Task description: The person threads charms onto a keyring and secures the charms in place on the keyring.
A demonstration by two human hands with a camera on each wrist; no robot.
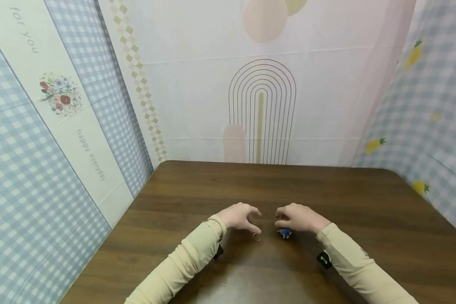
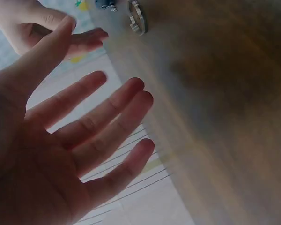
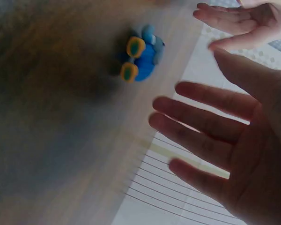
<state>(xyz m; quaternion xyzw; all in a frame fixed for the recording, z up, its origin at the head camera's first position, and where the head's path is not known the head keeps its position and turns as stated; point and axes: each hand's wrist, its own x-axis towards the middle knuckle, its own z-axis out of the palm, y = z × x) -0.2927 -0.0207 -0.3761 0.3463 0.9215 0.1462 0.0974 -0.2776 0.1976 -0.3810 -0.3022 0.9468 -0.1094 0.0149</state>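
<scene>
A small blue toy figure with orange-and-green feet lies on the wooden table beside my right hand. That hand hovers by it with spread, slightly bent fingers and holds nothing; in the right wrist view the figure is apart from the fingertips. A thin metal ring, with small bumps on its band, lies just below the thumb of my left hand. The left wrist view shows the ring separate from my fingers, which are spread around nothing. Both palms face each other across a gap.
The brown wooden table extends on all sides of the hands. A printed white cloth hangs behind its far edge, with checked cloths at the left and right. A tiny speck lies near the front.
</scene>
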